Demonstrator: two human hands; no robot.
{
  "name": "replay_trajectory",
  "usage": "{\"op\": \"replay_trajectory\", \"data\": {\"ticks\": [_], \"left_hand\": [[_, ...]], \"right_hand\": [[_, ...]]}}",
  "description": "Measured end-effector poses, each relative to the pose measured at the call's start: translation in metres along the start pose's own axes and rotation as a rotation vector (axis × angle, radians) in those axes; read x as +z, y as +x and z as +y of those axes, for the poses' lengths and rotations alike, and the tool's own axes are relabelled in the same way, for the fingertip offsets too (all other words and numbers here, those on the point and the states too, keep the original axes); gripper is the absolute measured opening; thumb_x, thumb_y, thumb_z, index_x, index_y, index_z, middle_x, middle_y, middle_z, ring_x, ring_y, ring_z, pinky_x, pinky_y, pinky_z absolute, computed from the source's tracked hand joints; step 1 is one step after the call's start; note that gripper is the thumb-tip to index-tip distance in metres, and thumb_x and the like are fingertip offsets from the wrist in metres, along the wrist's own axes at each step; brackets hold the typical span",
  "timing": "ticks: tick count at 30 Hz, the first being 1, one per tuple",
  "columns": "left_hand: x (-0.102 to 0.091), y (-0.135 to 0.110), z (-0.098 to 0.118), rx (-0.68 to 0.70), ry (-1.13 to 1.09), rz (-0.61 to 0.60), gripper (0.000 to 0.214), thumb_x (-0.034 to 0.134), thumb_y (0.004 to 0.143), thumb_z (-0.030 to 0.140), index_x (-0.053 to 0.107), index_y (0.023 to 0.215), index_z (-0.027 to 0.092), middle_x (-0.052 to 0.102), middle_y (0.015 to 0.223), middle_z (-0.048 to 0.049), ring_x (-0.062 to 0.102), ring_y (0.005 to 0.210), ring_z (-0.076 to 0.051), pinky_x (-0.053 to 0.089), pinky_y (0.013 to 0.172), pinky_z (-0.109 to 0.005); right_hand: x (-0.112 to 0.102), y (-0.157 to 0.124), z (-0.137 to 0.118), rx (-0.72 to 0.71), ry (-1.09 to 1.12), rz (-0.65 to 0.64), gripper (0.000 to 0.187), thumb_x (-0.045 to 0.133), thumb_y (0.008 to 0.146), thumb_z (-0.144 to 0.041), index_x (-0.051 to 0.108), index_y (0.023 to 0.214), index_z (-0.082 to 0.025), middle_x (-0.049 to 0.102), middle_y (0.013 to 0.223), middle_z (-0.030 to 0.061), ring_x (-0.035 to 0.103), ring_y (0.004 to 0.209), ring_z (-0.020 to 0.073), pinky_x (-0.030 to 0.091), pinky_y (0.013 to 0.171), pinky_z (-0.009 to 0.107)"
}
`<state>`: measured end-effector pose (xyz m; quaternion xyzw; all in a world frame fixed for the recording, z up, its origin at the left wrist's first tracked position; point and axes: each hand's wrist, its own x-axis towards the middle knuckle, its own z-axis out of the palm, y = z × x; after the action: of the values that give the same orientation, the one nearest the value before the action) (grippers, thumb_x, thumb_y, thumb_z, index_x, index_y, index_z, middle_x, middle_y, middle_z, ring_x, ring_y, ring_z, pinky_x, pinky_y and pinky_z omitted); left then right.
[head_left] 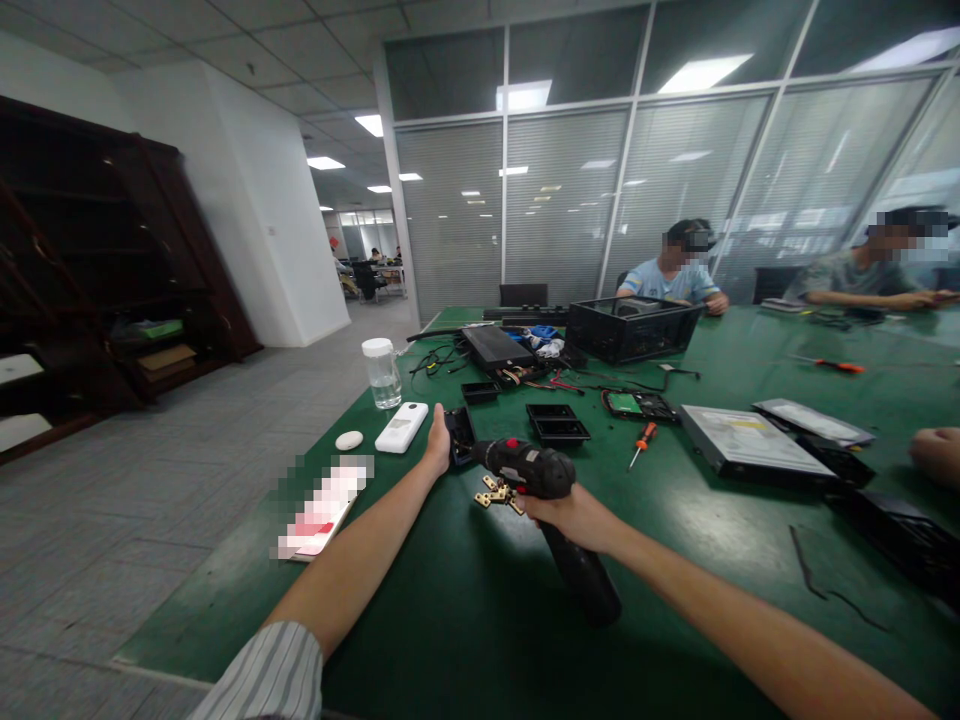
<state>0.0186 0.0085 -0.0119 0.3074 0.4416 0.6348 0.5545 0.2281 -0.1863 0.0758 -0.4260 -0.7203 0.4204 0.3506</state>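
My right hand (pixel 574 515) is wrapped round the grip of a black cordless drill (pixel 525 468), which points left. The drill's tip reaches a small black plastic box (pixel 459 432), tilted up with its open side toward the drill. My left hand (pixel 439 440) holds that box from its left side, thumb upward; the other fingers are hidden behind it. Below the drill's body lie several brass-coloured metal pieces (pixel 491 492) on the green table (pixel 420 610). Two more black boxes, a small one (pixel 480 392) and a larger one (pixel 557 425), rest farther back.
A lidded water jar (pixel 382 375), a white device (pixel 402 428) and a round white case (pixel 349 440) stand left. A screwdriver (pixel 643 445), a disc drive (pixel 754 445), a circuit board (pixel 626 404) and a black casing (pixel 634 330) lie right and behind. Two people sit across the table.
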Motion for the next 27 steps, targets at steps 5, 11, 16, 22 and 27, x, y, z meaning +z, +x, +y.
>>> {"op": "replay_trajectory", "data": {"ticks": [5, 11, 16, 22, 27], "left_hand": [[0.0, 0.001, -0.001, -0.001, 0.007, -0.023, 0.054, 0.043, 0.084, 0.067, 0.064, 0.086, 0.017, 0.066, 0.071, -0.0042, 0.064, 0.065, -0.018, 0.052, 0.07, -0.031], [0.002, -0.006, 0.003, 0.037, 0.014, -0.018, 0.05, 0.043, 0.086, 0.064, 0.063, 0.082, 0.018, 0.065, 0.068, -0.0031, 0.062, 0.062, -0.017, 0.051, 0.068, -0.028], [0.004, -0.011, 0.007, 0.049, 0.018, -0.002, 0.049, 0.043, 0.087, 0.062, 0.065, 0.082, 0.018, 0.065, 0.068, -0.0034, 0.064, 0.066, -0.018, 0.051, 0.07, -0.028], [0.005, -0.013, 0.009, 0.027, 0.017, 0.013, 0.049, 0.043, 0.087, 0.061, 0.066, 0.084, 0.018, 0.065, 0.069, -0.0035, 0.065, 0.07, -0.019, 0.051, 0.074, -0.029], [0.007, -0.016, 0.011, -0.009, 0.016, 0.011, 0.051, 0.044, 0.086, 0.063, 0.066, 0.084, 0.017, 0.065, 0.068, -0.0038, 0.066, 0.071, -0.02, 0.052, 0.073, -0.031]], "right_hand": [[0.001, 0.0, 0.002, -0.011, 0.001, -0.006, 0.039, 0.062, 0.081, -0.032, 0.06, 0.116, -0.017, 0.062, 0.087, 0.0021, 0.054, 0.075, 0.0165, 0.045, 0.072, 0.03], [0.001, -0.001, -0.002, -0.017, 0.004, 0.0, 0.037, 0.062, 0.081, -0.034, 0.061, 0.114, -0.017, 0.062, 0.086, 0.002, 0.055, 0.08, 0.0179, 0.045, 0.074, 0.03], [0.0, 0.0, 0.005, -0.019, -0.005, -0.011, 0.034, 0.062, 0.081, -0.036, 0.063, 0.11, -0.017, 0.061, 0.082, 0.0013, 0.054, 0.076, 0.017, 0.045, 0.071, 0.029], [0.0, 0.001, 0.008, -0.003, -0.027, -0.013, 0.031, 0.06, 0.083, -0.037, 0.063, 0.107, -0.017, 0.058, 0.077, -0.0001, 0.049, 0.069, 0.0146, 0.044, 0.068, 0.028], [-0.001, -0.001, 0.002, -0.026, -0.032, -0.019, 0.03, 0.059, 0.083, -0.034, 0.062, 0.108, -0.017, 0.058, 0.08, 0.0005, 0.049, 0.072, 0.0148, 0.044, 0.071, 0.029]]}}
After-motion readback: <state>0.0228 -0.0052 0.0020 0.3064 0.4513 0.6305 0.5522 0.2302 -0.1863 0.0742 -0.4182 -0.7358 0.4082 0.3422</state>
